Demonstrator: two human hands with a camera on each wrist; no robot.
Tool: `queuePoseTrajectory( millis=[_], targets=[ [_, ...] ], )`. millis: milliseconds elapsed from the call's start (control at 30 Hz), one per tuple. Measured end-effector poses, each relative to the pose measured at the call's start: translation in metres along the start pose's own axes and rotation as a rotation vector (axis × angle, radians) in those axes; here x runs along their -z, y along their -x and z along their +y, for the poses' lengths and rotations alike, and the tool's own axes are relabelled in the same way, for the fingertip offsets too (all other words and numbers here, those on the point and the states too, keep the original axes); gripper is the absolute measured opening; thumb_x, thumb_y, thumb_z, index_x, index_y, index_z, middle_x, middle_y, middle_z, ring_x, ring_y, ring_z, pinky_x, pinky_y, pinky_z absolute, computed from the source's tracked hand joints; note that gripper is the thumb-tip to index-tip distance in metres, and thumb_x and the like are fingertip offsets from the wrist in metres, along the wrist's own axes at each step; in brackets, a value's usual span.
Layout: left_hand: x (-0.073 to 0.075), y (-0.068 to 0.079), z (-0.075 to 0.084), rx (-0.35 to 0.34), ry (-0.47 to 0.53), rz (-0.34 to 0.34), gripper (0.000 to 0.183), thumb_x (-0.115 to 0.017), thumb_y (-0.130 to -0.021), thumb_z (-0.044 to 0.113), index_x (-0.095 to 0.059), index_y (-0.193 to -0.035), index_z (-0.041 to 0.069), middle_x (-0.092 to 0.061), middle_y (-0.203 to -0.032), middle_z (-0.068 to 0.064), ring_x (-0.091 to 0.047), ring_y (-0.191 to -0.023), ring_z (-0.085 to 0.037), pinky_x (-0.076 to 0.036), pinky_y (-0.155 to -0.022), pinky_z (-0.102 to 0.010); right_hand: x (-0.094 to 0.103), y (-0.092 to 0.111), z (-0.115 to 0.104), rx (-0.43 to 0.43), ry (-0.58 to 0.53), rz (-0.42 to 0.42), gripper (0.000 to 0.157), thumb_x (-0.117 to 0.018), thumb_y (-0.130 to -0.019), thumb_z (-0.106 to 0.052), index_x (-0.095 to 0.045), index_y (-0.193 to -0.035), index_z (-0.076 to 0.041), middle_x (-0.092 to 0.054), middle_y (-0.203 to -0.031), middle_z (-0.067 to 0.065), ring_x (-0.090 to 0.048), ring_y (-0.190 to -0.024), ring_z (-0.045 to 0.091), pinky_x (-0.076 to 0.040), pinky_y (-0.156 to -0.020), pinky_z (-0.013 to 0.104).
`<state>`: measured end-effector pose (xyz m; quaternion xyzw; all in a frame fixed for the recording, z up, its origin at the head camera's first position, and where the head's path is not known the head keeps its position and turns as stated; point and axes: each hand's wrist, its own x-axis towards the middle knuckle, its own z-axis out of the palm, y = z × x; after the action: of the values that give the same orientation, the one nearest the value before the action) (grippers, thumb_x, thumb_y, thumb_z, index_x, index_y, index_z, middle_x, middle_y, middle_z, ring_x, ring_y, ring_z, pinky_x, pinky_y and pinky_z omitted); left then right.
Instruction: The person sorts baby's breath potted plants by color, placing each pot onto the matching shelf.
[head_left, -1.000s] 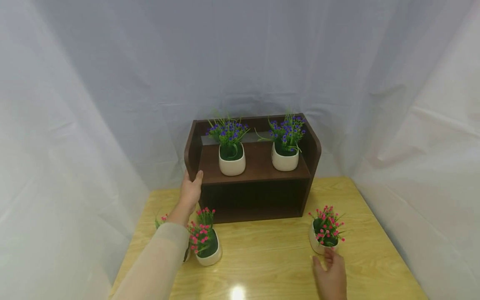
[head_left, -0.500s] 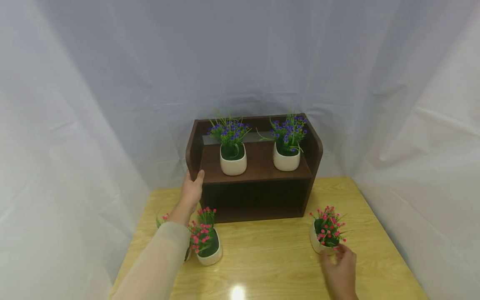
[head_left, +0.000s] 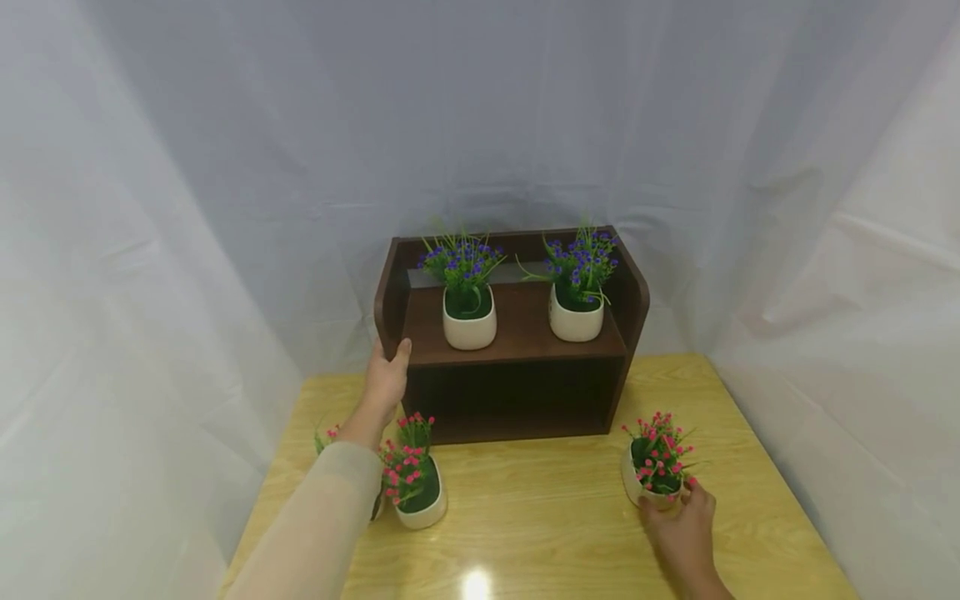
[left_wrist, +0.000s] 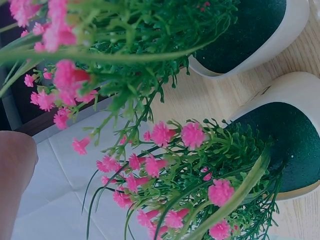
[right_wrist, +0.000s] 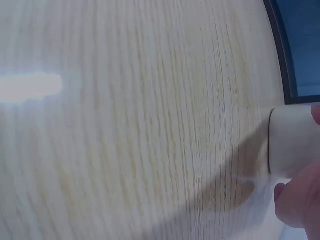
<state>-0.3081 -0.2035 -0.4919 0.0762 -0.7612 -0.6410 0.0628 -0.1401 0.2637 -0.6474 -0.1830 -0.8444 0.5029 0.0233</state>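
Observation:
In the head view my left hand (head_left: 385, 379) holds the left side panel of a dark brown two-tier shelf (head_left: 517, 321), thumb over the front edge of the upper board. Two white pots with purple-blue flowers, a left one (head_left: 469, 329) and a right one (head_left: 576, 323), stand on that board. At the table's right, my right hand (head_left: 684, 521) grips the near side of a pink-flowered potted plant (head_left: 651, 493). The right wrist view shows the thumb (right_wrist: 296, 202) against its white pot (right_wrist: 292, 142). Two more pink-flowered pots (left_wrist: 295, 87) stand below my left forearm.
The wooden table (head_left: 540, 525) has the shelf at its back. White-grey sheeting (head_left: 480, 117) hangs behind and on both sides. My left sleeve (head_left: 318, 508) partly hides the leftmost pink-flowered pot. The shelf's lower compartment (head_left: 510, 396) is dark and faces forward.
My right hand has shifted right around the near side of the pink-flowered potted plant and gripped its pot. My left hand has stayed on the shelf; the whole view drifts slightly.

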Motion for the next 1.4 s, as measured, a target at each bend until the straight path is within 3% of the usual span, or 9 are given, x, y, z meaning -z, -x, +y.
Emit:
queuePoseTrajectory(
  millis=[133,267,467,733,1033,1100,1200,1300,1400],
  targets=[
    [0.0,0.0,0.0,-0.001,0.002,0.002,0.065,-0.05,-0.116,0.04,-0.025,-0.171,0.018,-0.032,-0.177,-0.017,-0.025,-0.168,-0.038,-0.023,-0.139,-0.058,0.0,-0.007,0.006,0.072,-0.016,-0.003,0.095,-0.086,-0.094,-0.023,-0.028,-0.161,0.011,-0.02,-0.162,0.035,-0.043,-0.144,0.058,-0.048,-0.12,0.065],
    [-0.001,0.001,0.0,-0.009,0.009,0.005,0.065,-0.051,-0.116,0.04,-0.026,-0.171,0.017,-0.032,-0.177,-0.017,-0.025,-0.168,-0.038,-0.022,-0.139,-0.058,0.0,-0.011,0.009,0.104,-0.006,-0.019,0.083,-0.085,-0.096,-0.018,-0.036,-0.157,0.009,-0.024,-0.159,0.035,-0.042,-0.143,0.056,-0.048,-0.12,0.065],
    [-0.002,0.0,-0.001,-0.026,0.025,0.01,0.063,-0.051,-0.116,0.038,-0.029,-0.169,0.015,-0.034,-0.176,-0.017,-0.026,-0.167,-0.037,-0.021,-0.14,-0.056,-0.001,-0.011,0.008,0.076,0.002,-0.031,0.085,-0.081,-0.099,-0.019,-0.03,-0.159,0.014,-0.023,-0.16,0.036,-0.042,-0.144,0.059,-0.046,-0.122,0.065],
    [-0.002,0.0,-0.001,-0.024,0.02,0.014,0.062,-0.051,-0.116,0.038,-0.03,-0.169,0.015,-0.035,-0.175,-0.018,-0.027,-0.167,-0.038,-0.022,-0.139,-0.057,-0.005,-0.012,0.009,0.075,0.024,0.044,0.082,-0.082,-0.096,-0.014,-0.035,-0.157,0.016,-0.032,-0.155,0.037,-0.053,-0.137,0.059,-0.05,-0.118,0.062],
    [-0.002,0.002,-0.001,-0.01,0.017,0.008,0.063,-0.051,-0.116,0.039,-0.028,-0.17,0.016,-0.034,-0.176,-0.017,-0.025,-0.168,-0.038,-0.021,-0.139,-0.057,-0.002,-0.014,0.007,0.031,0.017,0.005,0.091,-0.081,-0.099,-0.024,-0.028,-0.156,0.022,-0.032,-0.156,0.037,-0.052,-0.138,0.061,-0.053,-0.116,0.057],
    [-0.002,0.002,0.0,-0.012,0.019,0.006,0.063,-0.051,-0.116,0.039,-0.028,-0.17,0.016,-0.034,-0.176,-0.017,-0.025,-0.168,-0.037,-0.021,-0.139,-0.056,-0.003,-0.013,0.005,0.016,-0.001,-0.001,0.094,-0.081,-0.099,-0.025,-0.025,-0.158,0.021,-0.032,-0.157,0.036,-0.051,-0.14,0.06,-0.056,-0.115,0.054],
    [-0.002,0.002,0.0,-0.013,0.02,0.009,0.062,-0.05,-0.116,0.039,-0.029,-0.169,0.016,-0.034,-0.176,-0.017,-0.026,-0.167,-0.037,-0.021,-0.139,-0.056,-0.007,-0.012,0.001,-0.012,-0.07,-0.006,0.097,-0.082,-0.098,-0.024,-0.022,-0.161,0.019,-0.031,-0.159,0.035,-0.052,-0.14,0.056,-0.061,-0.105,0.033],
    [-0.002,0.002,0.0,-0.011,0.014,0.013,0.062,-0.05,-0.116,0.039,-0.029,-0.169,0.016,-0.034,-0.176,-0.017,-0.026,-0.167,-0.038,-0.021,-0.139,-0.057,-0.012,-0.011,-0.003,-0.027,-0.124,-0.01,0.096,-0.083,-0.097,-0.024,-0.024,-0.161,0.016,-0.032,-0.159,0.033,-0.052,-0.14,0.052,-0.056,-0.092,0.014],
    [-0.002,0.002,0.001,-0.014,0.013,0.02,0.061,-0.051,-0.116,0.038,-0.03,-0.168,0.015,-0.036,-0.175,-0.018,-0.027,-0.167,-0.038,-0.021,-0.139,-0.057,-0.017,-0.009,-0.006,-0.006,-0.112,-0.004,0.09,-0.083,-0.097,-0.021,-0.029,-0.159,0.016,-0.034,-0.158,0.032,-0.053,-0.138,0.052,-0.058,-0.094,0.017]
  ],
)
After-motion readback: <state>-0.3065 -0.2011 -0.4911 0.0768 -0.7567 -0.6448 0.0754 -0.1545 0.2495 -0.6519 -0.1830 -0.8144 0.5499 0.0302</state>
